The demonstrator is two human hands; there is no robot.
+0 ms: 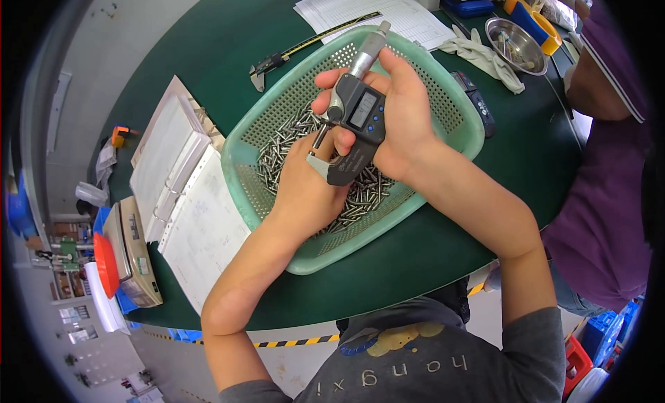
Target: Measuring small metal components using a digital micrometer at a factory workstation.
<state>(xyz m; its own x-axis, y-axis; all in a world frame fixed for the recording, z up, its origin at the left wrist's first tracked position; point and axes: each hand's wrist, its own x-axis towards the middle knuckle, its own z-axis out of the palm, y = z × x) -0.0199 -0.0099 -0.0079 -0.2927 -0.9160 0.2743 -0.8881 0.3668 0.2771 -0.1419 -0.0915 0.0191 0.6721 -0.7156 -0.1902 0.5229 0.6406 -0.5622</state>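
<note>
Carefully, the right hand [402, 119] is gripping the digital micrometer [357, 119] while the left hand [305, 181] is pinching a small pin [320, 135] at its anvil, over the green basket [457, 112]; keeping the pin square matters.

A small pale grey rectangular display screen [364, 109] sat in the dark face of the digital micrometer, above the green perforated plastic basket [457, 119], with the right hand [402, 115] wrapped round the tool's frame. At the far edge of the dark green counter [228, 36] lay a white printed paper form [377, 11] ruled into a table. On the counter's left side an open white ring binder [183, 195] showed pale printed sheets. Beside it, at the counter's left edge, stood a beige weighing scale [135, 254] whose front bore a small green-tinted label or display; which of the two was unclear.
</note>
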